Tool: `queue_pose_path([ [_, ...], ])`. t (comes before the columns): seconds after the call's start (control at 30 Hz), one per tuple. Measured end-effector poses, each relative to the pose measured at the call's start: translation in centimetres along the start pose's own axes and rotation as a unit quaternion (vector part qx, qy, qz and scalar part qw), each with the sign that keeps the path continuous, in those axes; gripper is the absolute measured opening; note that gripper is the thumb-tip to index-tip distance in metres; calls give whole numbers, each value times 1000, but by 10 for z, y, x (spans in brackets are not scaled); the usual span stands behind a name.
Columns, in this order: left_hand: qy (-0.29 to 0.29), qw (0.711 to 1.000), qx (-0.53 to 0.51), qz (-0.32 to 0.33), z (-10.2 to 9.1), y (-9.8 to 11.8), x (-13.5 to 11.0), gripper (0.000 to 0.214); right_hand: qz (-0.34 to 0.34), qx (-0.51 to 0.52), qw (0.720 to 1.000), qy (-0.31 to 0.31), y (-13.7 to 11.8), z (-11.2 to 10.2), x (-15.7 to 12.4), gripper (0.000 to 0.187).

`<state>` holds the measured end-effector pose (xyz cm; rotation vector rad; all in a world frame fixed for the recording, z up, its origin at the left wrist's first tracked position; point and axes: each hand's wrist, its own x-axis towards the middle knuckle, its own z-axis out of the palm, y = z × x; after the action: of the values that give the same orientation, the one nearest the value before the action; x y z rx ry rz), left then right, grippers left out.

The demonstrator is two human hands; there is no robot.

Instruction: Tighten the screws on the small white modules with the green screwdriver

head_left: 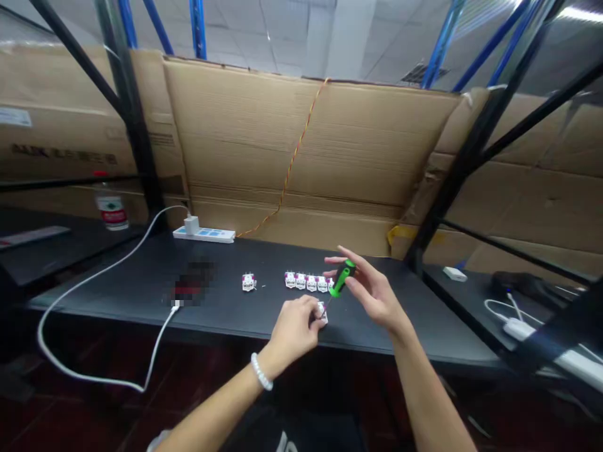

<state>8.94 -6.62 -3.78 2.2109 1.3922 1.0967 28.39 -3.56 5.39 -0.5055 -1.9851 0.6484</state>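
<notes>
Both forearms reach toward twelve o'clock, the left hand (296,326) curled in a pinch and the right hand (372,290) at its two o'clock with fingers loosely bent.

My left hand (294,326) covers most of a small white part (322,312), type unreadable | screwdriver (341,279) tip too thin to see where it meets the part | pixelated patch (191,284) on the desk (226,301) hides an object | bottle (112,210) label too blurred to read | white cable (94,376) dips below the desk edge
</notes>
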Motion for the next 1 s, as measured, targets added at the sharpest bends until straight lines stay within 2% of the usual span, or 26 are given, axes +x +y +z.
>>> queue_pose_path([
  [0.1,-1,1000,7,-4,0,0,0,12,-5,-61,997,43,2,-1,0,40],
  [0.17,-3,1000,13,-7,0,0,-1,12,-22,-115,990,73,3,0,0,40],
  [0.23,-4,1000,16,-6,0,0,-1,12,-22,-102,993,57,2,1,-1,51],
  [0.3,-5,1000,17,0,0,0,-1,12,-11,-41,999,12,1,-1,-3,58],
  [0.4,-5,1000,18,7,0,-1,-1,12,-1,1,1000,-21,-1,-3,-3,55],
  [0.53,-1,1000,22,12,-1,-2,-1,12,-49,-113,992,39,0,-2,4,37],
  [0.6,0,1000,18,12,-1,-2,-1,12,-65,-156,983,73,1,-1,6,33],
  [0.67,0,1000,14,8,-1,-3,0,11,-57,-131,988,62,2,-1,5,40],
  [0.77,-1,1000,11,6,0,-4,1,11,-20,-14,1000,-4,6,-3,0,53],
  [0.83,0,1000,10,13,0,-5,1,13,-6,23,1000,-15,8,-6,-2,55],
  [1.0,5,1000,15,16,0,-4,0,13,-58,-104,990,77,12,-4,1,36],
])
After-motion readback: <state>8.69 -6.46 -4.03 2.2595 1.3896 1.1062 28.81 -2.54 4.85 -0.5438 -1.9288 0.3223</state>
